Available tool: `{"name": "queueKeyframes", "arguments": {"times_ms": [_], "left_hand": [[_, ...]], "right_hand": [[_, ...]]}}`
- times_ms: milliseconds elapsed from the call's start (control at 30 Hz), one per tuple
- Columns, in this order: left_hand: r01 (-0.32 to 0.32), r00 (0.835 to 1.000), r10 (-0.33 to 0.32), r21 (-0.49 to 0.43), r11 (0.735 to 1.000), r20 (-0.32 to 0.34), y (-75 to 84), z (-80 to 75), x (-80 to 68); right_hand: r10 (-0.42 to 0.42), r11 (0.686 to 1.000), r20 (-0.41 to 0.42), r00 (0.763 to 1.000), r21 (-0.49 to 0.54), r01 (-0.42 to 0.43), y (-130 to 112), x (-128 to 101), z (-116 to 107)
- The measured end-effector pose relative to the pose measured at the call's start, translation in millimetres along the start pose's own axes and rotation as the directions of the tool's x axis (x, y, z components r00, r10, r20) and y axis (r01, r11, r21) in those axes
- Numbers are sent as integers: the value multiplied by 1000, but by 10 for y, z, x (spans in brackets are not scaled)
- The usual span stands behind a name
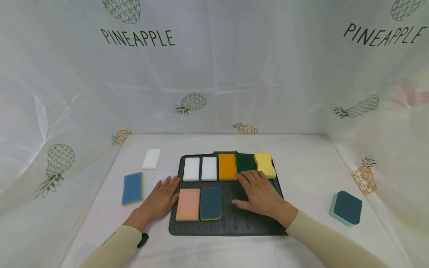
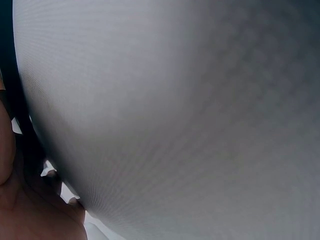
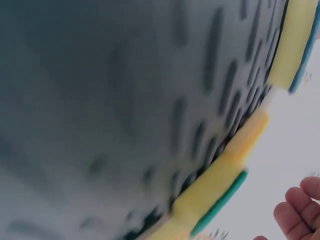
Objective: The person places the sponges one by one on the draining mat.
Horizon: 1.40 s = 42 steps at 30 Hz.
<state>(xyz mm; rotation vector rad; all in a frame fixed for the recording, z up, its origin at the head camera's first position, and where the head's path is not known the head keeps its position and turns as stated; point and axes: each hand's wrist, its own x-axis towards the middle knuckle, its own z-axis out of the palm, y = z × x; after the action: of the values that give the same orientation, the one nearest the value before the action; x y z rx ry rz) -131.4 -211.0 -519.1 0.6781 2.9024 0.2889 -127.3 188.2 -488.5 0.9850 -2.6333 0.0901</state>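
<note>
A dark grey ribbed mat [image 1: 248,223] lies at the table's centre. Its back row holds two white sponges [image 1: 191,169], an orange sponge [image 1: 227,166], a dark green sponge [image 1: 245,162] and a yellow sponge [image 1: 264,164]. In front lie a pink sponge [image 1: 188,204] and a teal sponge [image 1: 211,203]. My right hand [image 1: 259,191] rests flat on the mat, fingers straight, its tips at the front edge of the green and orange sponges. My left hand [image 1: 161,199] lies flat on the table by the mat's left edge, beside the pink sponge. The right wrist view shows blurred mat ribs [image 3: 125,100] and sponge edges.
Off the mat lie a white sponge [image 1: 151,159] and a blue sponge [image 1: 132,188] to the left, and a teal sponge [image 1: 346,208] to the right. White pineapple-print sheeting walls the table on three sides. The left wrist view shows only blurred white surface.
</note>
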Motion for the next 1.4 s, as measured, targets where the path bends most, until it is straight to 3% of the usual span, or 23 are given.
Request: {"name": "queueKeyframes", "arguments": {"times_ms": [200, 433, 667, 967, 1100, 1200, 1400], "left_hand": [[2, 1000, -2, -8, 1000, -1, -5, 18, -2], [-14, 1000, 14, 1, 1000, -14, -37, 39, 4], [-15, 1000, 15, -2, 1000, -22, -68, 67, 7], [-12, 1000, 12, 5, 1000, -14, -79, 77, 17], [-12, 1000, 12, 3, 1000, -16, -82, 82, 18], [-8, 1000, 8, 3, 1000, -18, -80, 78, 14], [-10, 1000, 10, 1, 1000, -20, -82, 79, 14]], "right_hand": [[16, 999, -52, 999, -34, -18, 317, -255, -138], [3, 991, -94, 996, -133, -15, 767, -721, -326], [38, 975, -78, 996, -218, -54, 1179, -1312, -524], [121, 970, -2, 993, -212, -119, 1496, -2053, -629], [209, 958, 55, 976, -210, -193, 1581, -2310, -642], [289, 936, 103, 952, -240, -259, 1644, -2459, -649], [378, 903, 166, 911, -283, -324, 1767, -2642, -648]]}}
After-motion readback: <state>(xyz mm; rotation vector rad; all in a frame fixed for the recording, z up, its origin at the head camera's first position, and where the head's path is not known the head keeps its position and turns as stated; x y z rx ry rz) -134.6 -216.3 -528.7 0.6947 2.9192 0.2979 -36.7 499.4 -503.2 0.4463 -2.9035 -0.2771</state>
